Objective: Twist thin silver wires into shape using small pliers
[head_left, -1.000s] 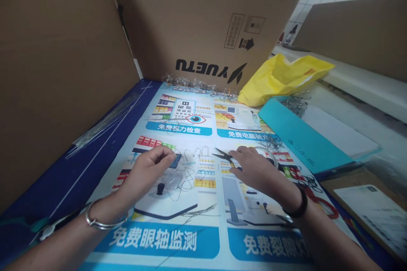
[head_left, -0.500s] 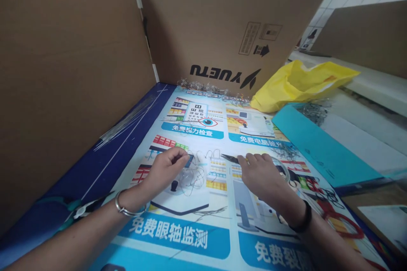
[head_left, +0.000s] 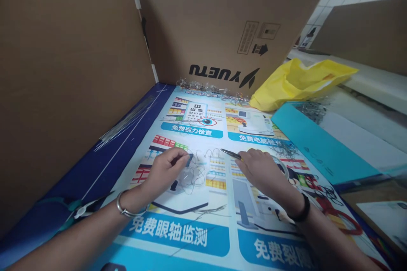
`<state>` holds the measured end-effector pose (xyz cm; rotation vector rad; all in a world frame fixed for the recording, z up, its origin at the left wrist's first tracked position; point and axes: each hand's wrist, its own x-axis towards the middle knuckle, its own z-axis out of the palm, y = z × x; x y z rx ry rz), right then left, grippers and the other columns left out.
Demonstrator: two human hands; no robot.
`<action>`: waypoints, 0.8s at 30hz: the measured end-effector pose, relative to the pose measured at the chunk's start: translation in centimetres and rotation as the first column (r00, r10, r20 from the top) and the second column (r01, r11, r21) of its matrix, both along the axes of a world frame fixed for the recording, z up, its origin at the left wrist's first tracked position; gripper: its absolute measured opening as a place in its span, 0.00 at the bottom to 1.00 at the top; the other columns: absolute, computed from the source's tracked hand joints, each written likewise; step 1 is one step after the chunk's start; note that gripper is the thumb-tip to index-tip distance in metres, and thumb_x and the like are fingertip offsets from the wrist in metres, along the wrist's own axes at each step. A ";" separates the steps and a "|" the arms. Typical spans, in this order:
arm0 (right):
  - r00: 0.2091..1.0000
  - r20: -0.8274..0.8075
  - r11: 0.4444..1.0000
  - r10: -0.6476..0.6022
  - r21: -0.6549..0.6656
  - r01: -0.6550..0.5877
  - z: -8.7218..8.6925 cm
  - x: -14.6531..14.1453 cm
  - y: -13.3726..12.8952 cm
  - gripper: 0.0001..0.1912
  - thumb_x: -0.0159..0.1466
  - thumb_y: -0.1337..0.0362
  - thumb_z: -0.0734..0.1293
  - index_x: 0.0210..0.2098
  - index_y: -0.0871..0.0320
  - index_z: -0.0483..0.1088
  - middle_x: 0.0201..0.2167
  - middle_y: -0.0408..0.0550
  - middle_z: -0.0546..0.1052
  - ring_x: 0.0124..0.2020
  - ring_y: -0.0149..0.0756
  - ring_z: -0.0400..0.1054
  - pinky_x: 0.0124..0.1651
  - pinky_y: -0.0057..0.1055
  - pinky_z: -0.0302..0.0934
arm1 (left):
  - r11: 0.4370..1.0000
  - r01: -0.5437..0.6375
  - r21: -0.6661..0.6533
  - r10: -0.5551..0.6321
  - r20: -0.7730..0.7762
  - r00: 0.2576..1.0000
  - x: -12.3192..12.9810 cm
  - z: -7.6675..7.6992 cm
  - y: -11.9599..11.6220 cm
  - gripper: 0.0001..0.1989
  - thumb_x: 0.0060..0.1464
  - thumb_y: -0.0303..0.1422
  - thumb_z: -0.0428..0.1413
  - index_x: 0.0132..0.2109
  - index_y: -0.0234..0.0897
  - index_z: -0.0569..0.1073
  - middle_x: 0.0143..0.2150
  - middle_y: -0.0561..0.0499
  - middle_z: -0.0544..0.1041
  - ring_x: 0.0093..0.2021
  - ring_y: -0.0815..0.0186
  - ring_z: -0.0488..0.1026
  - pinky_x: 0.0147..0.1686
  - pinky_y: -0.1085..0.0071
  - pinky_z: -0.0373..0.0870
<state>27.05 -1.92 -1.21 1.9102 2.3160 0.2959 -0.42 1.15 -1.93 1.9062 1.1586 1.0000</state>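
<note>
Near the middle of the printed sheet, my left hand [head_left: 168,167] pinches one end of a thin bent wire [head_left: 208,153], whose wavy loops stretch to the right. My right hand [head_left: 259,169] is wrapped round a pair of pliers [head_left: 229,153]; their dark narrow jaws point left and reach the wire's far end. Whether the jaws grip the wire I cannot tell. Below my left fingers hangs or lies a loose tangle of fine wire [head_left: 193,178]. Cut wire pieces [head_left: 210,210] lie on the sheet closer to me.
Cardboard walls [head_left: 203,21] stand behind and left. Straight wires [head_left: 127,120] lie on the blue surface at left, above teal-handled pliers [head_left: 76,211]. A wire heap [head_left: 210,89] lines the back. At right are a yellow bag [head_left: 299,82], a teal folder [head_left: 321,144] and red-handled scissors [head_left: 346,220].
My right hand has turned a little, so the pliers' jaws now look narrower and rolled over. My left hand keeps its pinch in nearly the same place.
</note>
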 end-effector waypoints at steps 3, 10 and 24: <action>0.998 -0.057 0.997 -0.019 -0.079 0.014 0.9 -0.1 -0.1 0.18 0.67 0.57 0.52 0.38 0.58 0.68 0.33 0.51 0.73 0.36 0.40 0.65 0.36 0.33 0.48 | 0.996 -0.076 0.040 0.074 0.032 0.997 -0.2 0.2 0.0 0.07 0.56 0.33 0.51 0.33 0.35 0.71 0.29 0.53 0.71 0.30 0.69 0.67 0.31 0.74 0.64; 0.999 -0.034 0.999 -0.014 -0.044 0.012 1.0 -0.8 0.7 0.19 0.67 0.55 0.52 0.34 0.57 0.69 0.30 0.50 0.73 0.33 0.40 0.66 0.34 0.34 0.46 | 0.988 -0.152 0.009 0.150 0.094 0.984 -0.5 0.1 0.1 0.08 0.55 0.36 0.52 0.33 0.36 0.71 0.29 0.54 0.71 0.30 0.69 0.67 0.29 0.75 0.63; 0.999 0.034 1.000 -0.012 -0.002 0.012 0.6 -1.1 0.8 0.17 0.67 0.54 0.54 0.36 0.57 0.68 0.29 0.50 0.73 0.32 0.40 0.66 0.32 0.32 0.45 | 1.000 -0.017 -0.019 0.018 0.033 0.999 0.1 0.3 0.0 0.08 0.56 0.33 0.51 0.31 0.35 0.70 0.27 0.53 0.70 0.30 0.69 0.67 0.31 0.74 0.64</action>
